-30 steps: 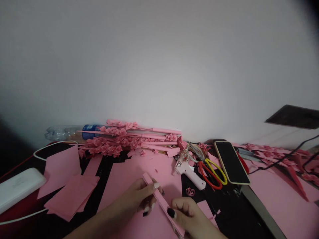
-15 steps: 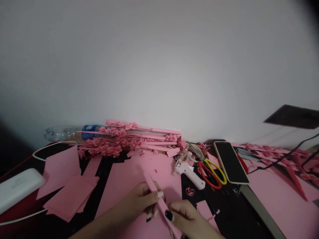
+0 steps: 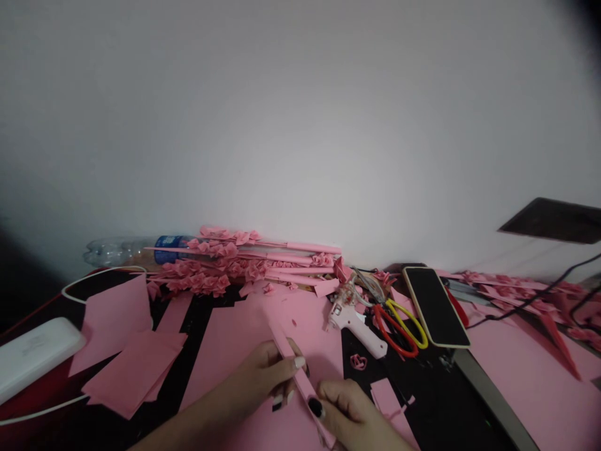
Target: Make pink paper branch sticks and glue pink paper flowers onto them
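A long, narrow folded strip of pink paper (image 3: 280, 341) slants between my hands, over a large pink sheet (image 3: 216, 357) on the dark table. My left hand (image 3: 267, 373) pinches the strip near its middle, thumb on top. Lower down and to the right, my right hand (image 3: 345, 410) grips it with the thumb pressed on its face. The strip's bottom end is partly hidden by the right fingers. Right of the hands lie a small pink paper scrap (image 3: 358, 361) and cut pink pieces (image 3: 385, 398).
A pink glue gun (image 3: 357, 329), red-and-yellow-handled scissors (image 3: 399, 326) and a phone (image 3: 436, 307) lie to the right. Paper-flower stems (image 3: 225, 269) and a plastic bottle (image 3: 122, 252) line the wall. Pink paper squares (image 3: 131, 369) and a white device (image 3: 37, 354) are left.
Both hands and the paper strip have shifted slightly left, with the strip's upper end moving a little left. The things on the table have stayed put.
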Demonstrator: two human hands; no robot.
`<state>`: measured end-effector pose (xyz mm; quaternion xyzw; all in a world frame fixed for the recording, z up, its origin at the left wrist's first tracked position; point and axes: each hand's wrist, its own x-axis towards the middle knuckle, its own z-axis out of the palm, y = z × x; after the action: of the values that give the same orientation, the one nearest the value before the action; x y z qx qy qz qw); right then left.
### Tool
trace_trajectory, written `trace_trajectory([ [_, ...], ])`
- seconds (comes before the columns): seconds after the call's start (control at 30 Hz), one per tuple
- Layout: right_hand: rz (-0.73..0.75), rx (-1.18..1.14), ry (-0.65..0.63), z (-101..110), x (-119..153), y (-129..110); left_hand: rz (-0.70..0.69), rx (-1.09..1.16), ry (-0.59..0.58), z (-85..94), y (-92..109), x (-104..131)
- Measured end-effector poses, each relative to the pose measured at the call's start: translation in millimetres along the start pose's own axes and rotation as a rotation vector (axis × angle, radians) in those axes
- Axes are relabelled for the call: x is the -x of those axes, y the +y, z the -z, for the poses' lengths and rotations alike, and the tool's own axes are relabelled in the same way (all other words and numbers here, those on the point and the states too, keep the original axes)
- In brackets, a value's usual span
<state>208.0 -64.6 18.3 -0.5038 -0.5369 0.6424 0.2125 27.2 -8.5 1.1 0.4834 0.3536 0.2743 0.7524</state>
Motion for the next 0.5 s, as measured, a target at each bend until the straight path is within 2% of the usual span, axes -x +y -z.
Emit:
trace_trajectory([
  [0.13,-0.015,-0.017,-0.025,0,2,-2,-0.031,0.016,0.053,0.3,6,2],
  [0.3,0.018,0.018,0.029,-2,3,-5,-0.025,0.052,0.086,-0.7,4,2],
  [0.4,0.038,0.054,0.077,-4,0,-1,-0.023,0.072,0.063,-0.4,-4,-1],
  [0.5,0.05,0.046,0.09,-6,-1,1,-0.033,-0.013,-0.017,0.3,-12,-3],
])
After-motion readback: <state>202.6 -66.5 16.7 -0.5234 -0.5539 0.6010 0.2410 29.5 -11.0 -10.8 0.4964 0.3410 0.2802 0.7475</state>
